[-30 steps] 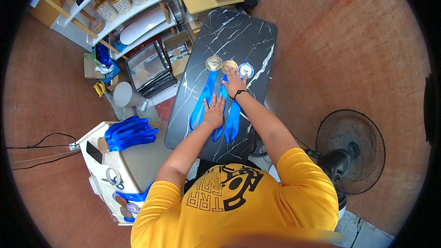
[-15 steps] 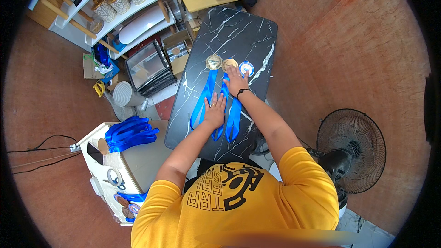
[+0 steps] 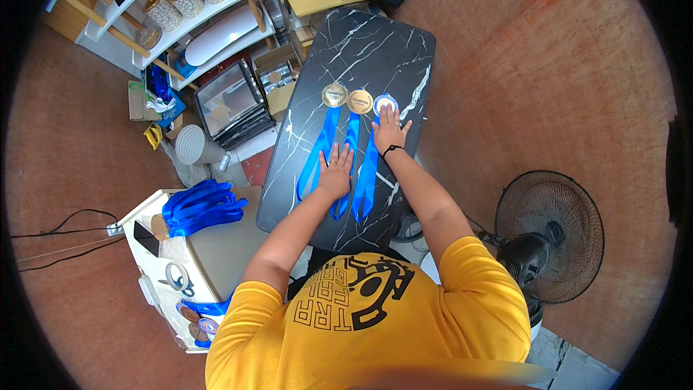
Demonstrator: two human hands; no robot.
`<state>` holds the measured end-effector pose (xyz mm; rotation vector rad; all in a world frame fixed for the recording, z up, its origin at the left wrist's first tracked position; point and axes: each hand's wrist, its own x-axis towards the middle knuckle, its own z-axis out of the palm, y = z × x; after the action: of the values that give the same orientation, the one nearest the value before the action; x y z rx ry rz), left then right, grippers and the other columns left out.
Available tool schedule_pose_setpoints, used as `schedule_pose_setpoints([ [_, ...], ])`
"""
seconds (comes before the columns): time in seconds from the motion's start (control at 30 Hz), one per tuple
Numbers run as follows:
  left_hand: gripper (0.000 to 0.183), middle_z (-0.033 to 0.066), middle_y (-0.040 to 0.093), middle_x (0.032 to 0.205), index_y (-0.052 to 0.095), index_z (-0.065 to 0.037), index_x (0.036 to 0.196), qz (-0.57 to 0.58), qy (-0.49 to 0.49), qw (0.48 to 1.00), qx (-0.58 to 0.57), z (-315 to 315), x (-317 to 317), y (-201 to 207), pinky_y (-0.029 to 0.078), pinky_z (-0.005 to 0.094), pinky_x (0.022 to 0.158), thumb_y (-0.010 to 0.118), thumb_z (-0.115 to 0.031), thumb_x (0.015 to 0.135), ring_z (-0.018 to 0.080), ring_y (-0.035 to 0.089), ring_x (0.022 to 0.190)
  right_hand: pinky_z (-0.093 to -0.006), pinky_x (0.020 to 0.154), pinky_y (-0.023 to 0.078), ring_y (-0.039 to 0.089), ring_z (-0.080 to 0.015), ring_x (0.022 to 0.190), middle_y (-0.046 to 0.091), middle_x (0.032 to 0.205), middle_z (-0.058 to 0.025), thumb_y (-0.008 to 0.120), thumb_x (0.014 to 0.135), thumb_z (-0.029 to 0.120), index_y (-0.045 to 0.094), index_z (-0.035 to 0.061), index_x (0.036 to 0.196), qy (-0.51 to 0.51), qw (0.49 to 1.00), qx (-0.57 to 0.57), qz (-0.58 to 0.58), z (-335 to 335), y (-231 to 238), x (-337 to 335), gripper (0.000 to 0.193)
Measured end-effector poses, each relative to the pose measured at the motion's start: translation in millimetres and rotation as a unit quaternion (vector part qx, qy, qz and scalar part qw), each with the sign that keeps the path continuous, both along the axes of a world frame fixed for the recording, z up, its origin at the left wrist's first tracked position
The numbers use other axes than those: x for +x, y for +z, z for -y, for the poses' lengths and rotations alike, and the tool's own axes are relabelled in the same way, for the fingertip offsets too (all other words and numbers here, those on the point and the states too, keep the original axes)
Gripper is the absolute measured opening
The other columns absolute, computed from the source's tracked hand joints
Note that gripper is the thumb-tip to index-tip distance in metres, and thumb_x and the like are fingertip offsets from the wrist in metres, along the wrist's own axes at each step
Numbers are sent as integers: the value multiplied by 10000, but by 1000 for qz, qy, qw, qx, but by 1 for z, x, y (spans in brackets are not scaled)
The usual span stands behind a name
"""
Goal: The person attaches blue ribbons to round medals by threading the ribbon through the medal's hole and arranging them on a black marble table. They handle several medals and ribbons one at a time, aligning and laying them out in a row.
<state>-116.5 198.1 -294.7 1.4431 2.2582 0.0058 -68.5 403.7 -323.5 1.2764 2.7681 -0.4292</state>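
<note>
Three medals lie side by side on a black marble-patterned table [image 3: 346,36], their blue ribbons running toward me. The left gold medal [image 3: 335,94] and the middle gold medal [image 3: 360,102] show whole. Fingertips of my right hand [image 3: 390,132] rest on the right medal [image 3: 385,103], which has a white centre and blue rim, so part of it is covered. My left hand [image 3: 336,175] lies flat with fingers spread over the ribbons [image 3: 310,173] of the left and middle medals. The right medal's ribbon [image 3: 366,184] stretches down between my forearms.
At left, a pale cabinet [image 3: 216,253] bears a bundle of blue ribbons [image 3: 202,208], a tape roll [image 3: 177,275] and more medals [image 3: 196,332]. A black fan [image 3: 552,238] stands at right. White shelves [image 3: 238,0] with jars and a stack of frames [image 3: 231,105] are beyond the table's left side.
My right hand has moved right from the middle medal to the right one, uncovering the middle medal. My left hand stays over the ribbons.
</note>
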Motion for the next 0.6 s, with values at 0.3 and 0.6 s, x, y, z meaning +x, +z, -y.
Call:
schedule_pose_setpoints([
  [0.3, 767, 68, 64, 1646, 145, -120, 1567, -7, 6, 1000, -7, -1, 2, -1, -3, 679, 1140, 561, -262, 939, 340, 12, 1512, -682, 1137, 36, 152, -272, 1500, 210, 1620, -31, 513, 962, 431, 232, 147, 1551, -1, 1000, -1, 4, 7, 4, 2, 712],
  [0.6, 671, 145, 133, 1629, 196, -91, 1553, 190, 271, 906, 265, 9, 19, 26, 60, 650, 1145, 483, -297, 983, 392, 99, 1494, -556, 1152, 218, 292, -349, 1438, 323, 1549, -180, 484, 990, 429, 317, 44, 1499, 49, 969, -91, -224, 60, 7, 20, 660],
])
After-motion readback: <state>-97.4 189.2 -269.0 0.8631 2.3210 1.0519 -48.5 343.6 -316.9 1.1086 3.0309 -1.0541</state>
